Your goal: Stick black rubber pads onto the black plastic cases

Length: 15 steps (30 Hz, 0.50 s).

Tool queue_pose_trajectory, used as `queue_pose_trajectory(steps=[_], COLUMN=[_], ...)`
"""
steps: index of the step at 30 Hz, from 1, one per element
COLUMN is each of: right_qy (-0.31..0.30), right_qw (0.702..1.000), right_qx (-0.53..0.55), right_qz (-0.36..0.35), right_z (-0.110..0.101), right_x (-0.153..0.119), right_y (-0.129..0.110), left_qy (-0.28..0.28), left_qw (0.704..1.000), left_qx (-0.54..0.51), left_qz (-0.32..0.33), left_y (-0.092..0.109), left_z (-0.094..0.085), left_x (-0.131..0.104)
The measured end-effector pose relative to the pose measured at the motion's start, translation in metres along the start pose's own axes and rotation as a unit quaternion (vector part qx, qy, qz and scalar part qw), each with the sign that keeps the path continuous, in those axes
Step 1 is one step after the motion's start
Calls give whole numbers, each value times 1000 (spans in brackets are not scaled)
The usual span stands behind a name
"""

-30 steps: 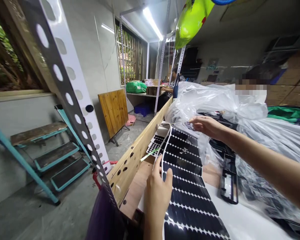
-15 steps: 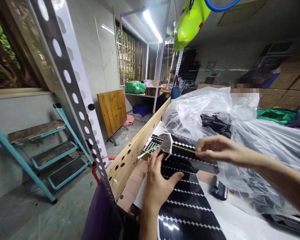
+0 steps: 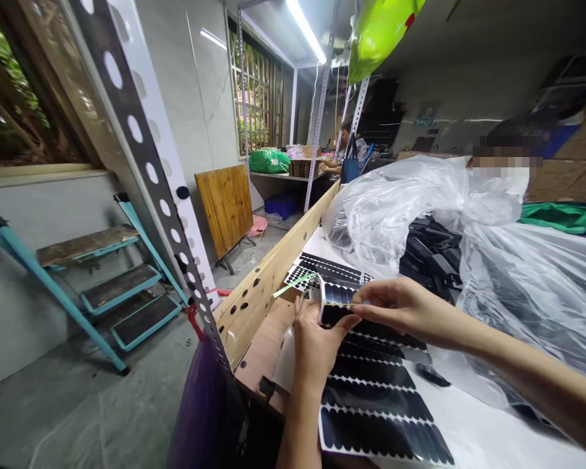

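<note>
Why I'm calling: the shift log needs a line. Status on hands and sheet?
Left hand at the black sheet, right hand pinching its raised part. Near end flat. Clear plastic heaped close beyond right hand.

From here I see the left hand (image 3: 320, 332) and right hand (image 3: 395, 303) meeting at the folded-up end of a sheet of black stickers (image 3: 371, 426) on the bench (image 3: 488, 426). A green strip (image 3: 293, 285) lies just beside the left hand. Clear plastic (image 3: 371, 215) bulges over black parts (image 3: 432, 257), and a blue step stool (image 3: 122, 286) stands off to the left.
</note>
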State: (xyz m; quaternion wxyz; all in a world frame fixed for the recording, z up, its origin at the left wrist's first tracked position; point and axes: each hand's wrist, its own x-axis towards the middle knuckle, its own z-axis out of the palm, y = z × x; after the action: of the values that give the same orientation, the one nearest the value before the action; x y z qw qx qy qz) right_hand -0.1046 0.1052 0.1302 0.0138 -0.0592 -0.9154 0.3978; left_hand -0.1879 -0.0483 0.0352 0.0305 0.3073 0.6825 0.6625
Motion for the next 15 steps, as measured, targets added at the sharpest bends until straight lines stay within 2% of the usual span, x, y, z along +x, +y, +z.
queue_pose_trajectory(steps=[3,6,9,15], right_qy=[21,86,143,125], right_qw=[997,983,966,976], right_qx=[-64,-147,-206,-176], right_qz=[-39,-67,-59,-8], right_z=[11,21,20,-2], right_x=[13,28,47,86], right_y=[-13,-24,-25,-12], left_qy=[-15,-41,-71,-131], left_qw=[999,997,993,983], left_qx=[18,29,47,47], left_qz=[34,65,87,120], left_y=[0,-2,-4,-4], left_z=[5,5,1,-8], left_x=[-1,-2,-1,2])
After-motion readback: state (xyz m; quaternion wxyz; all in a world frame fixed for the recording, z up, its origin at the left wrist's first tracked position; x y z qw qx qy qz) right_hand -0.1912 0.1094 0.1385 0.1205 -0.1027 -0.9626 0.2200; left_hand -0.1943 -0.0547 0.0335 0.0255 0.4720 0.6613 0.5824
